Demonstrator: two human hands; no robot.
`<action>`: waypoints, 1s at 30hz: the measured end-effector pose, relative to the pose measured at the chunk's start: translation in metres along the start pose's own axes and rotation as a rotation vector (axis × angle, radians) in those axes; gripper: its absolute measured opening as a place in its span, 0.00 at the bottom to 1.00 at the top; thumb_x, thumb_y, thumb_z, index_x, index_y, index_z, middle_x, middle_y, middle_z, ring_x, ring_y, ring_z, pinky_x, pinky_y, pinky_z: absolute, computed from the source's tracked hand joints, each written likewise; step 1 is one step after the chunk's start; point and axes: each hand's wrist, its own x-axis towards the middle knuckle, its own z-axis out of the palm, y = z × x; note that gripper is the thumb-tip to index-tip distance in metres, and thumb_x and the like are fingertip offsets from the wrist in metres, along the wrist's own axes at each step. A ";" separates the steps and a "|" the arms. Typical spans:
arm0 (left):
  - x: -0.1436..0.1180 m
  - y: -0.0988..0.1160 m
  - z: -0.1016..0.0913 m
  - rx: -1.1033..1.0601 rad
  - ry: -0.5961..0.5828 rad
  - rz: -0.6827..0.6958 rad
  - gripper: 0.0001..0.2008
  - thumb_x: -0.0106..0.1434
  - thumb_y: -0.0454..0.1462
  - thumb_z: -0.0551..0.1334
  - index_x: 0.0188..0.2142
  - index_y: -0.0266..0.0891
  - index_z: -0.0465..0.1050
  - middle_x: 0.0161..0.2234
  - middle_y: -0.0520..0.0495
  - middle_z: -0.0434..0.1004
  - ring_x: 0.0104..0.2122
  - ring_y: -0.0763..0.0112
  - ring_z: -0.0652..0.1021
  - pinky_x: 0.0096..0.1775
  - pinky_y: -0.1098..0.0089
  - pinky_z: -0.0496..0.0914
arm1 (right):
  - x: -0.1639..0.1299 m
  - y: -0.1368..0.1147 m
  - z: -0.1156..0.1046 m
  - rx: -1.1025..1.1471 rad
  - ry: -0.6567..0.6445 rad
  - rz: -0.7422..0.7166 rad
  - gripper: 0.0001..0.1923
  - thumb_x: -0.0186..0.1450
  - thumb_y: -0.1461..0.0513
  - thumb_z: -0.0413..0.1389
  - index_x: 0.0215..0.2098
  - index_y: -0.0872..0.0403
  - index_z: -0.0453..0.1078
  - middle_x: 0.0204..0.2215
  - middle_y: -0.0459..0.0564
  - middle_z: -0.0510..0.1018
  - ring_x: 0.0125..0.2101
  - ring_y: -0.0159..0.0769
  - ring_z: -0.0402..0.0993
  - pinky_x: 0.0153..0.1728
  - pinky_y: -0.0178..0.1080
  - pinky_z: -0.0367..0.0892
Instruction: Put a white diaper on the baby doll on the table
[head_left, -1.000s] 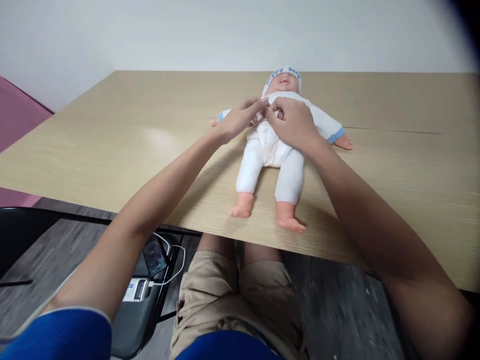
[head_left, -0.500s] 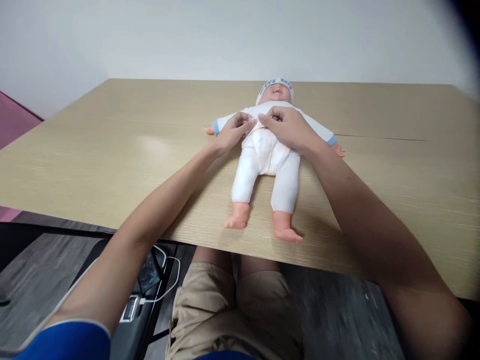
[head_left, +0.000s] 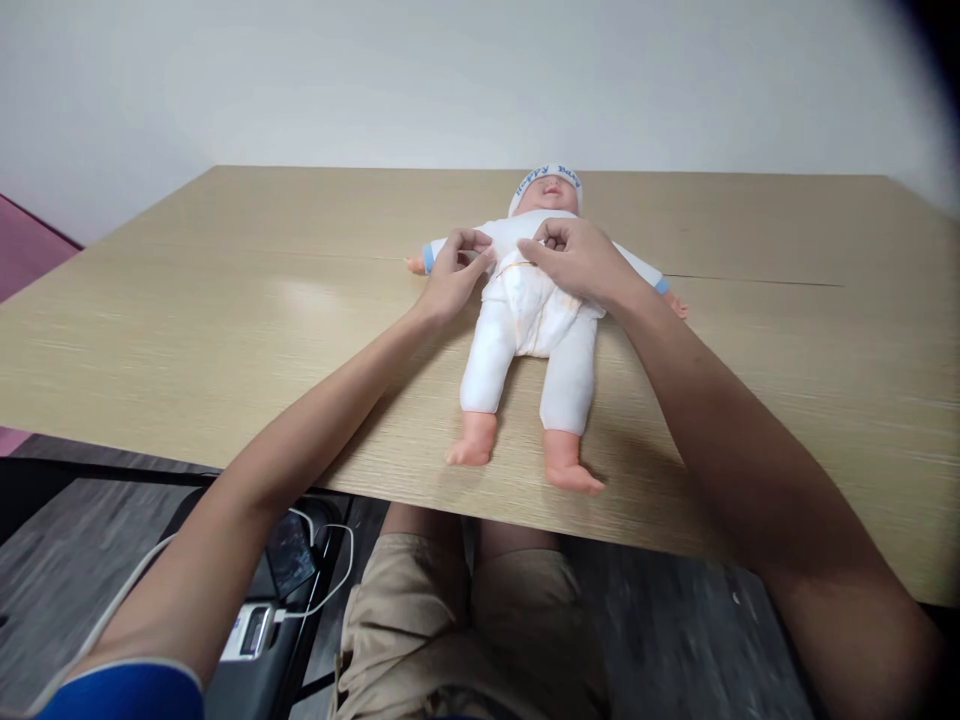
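White diaper (head_left: 534,303) on doll (head_left: 486,370) — waist fitting seemed underway; left hand (head_left: 454,274) and right hand (head_left: 576,258): fingers curled, grip indiscernible — next move apparently called for level edges.

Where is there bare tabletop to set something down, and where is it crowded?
Bare table spreads left of the left forearm, right of the right forearm, and on both sides of the head of the doll. A narrow strip lies between its feet and the table's near edge. Crowded: the doll's waist, with left hand and right hand about the diaper.
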 end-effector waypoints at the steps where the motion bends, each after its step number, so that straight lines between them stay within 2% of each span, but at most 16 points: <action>1: -0.004 -0.001 -0.002 0.036 0.018 0.038 0.11 0.78 0.45 0.65 0.55 0.46 0.74 0.58 0.41 0.80 0.50 0.61 0.79 0.56 0.58 0.76 | 0.000 -0.001 0.000 0.015 0.002 0.006 0.18 0.77 0.54 0.62 0.32 0.53 0.68 0.28 0.46 0.67 0.32 0.33 0.60 0.42 0.40 0.61; 5: -0.018 0.001 -0.009 0.106 0.012 0.177 0.16 0.79 0.52 0.66 0.56 0.46 0.75 0.61 0.41 0.80 0.50 0.61 0.78 0.55 0.58 0.75 | -0.003 -0.006 -0.001 0.029 0.008 0.049 0.17 0.76 0.56 0.63 0.31 0.53 0.67 0.28 0.45 0.66 0.31 0.31 0.59 0.41 0.39 0.58; 8: -0.024 0.003 -0.010 0.118 -0.024 0.225 0.18 0.78 0.54 0.66 0.56 0.46 0.76 0.61 0.40 0.81 0.48 0.61 0.78 0.52 0.58 0.75 | -0.006 -0.010 -0.003 0.008 0.009 0.066 0.16 0.75 0.57 0.63 0.31 0.53 0.67 0.28 0.45 0.65 0.31 0.32 0.58 0.40 0.39 0.57; 12: -0.025 0.004 -0.017 0.184 -0.060 0.258 0.21 0.79 0.56 0.65 0.60 0.46 0.77 0.63 0.38 0.81 0.52 0.58 0.78 0.54 0.57 0.75 | -0.010 -0.014 -0.005 -0.031 0.004 0.057 0.14 0.74 0.59 0.63 0.33 0.52 0.66 0.27 0.45 0.66 0.33 0.31 0.60 0.40 0.38 0.58; 18: -0.030 0.002 -0.037 0.251 -0.139 0.370 0.25 0.81 0.58 0.63 0.63 0.45 0.77 0.65 0.36 0.81 0.58 0.51 0.80 0.59 0.51 0.76 | -0.015 -0.017 -0.007 -0.043 0.022 0.059 0.09 0.76 0.63 0.65 0.42 0.56 0.69 0.35 0.43 0.74 0.34 0.25 0.63 0.45 0.35 0.62; 24: -0.042 -0.009 -0.056 0.206 -0.147 0.314 0.25 0.80 0.58 0.65 0.63 0.44 0.77 0.64 0.34 0.80 0.55 0.53 0.82 0.56 0.52 0.78 | -0.013 -0.012 -0.006 -0.068 -0.015 0.013 0.14 0.80 0.61 0.65 0.56 0.61 0.69 0.43 0.46 0.80 0.37 0.21 0.65 0.50 0.32 0.64; 30: -0.045 -0.019 -0.063 0.192 -0.084 0.218 0.28 0.78 0.61 0.66 0.63 0.44 0.75 0.57 0.36 0.82 0.49 0.55 0.82 0.53 0.54 0.78 | -0.014 -0.010 -0.006 -0.030 0.010 0.040 0.14 0.79 0.62 0.66 0.57 0.58 0.69 0.38 0.42 0.77 0.36 0.24 0.64 0.52 0.35 0.65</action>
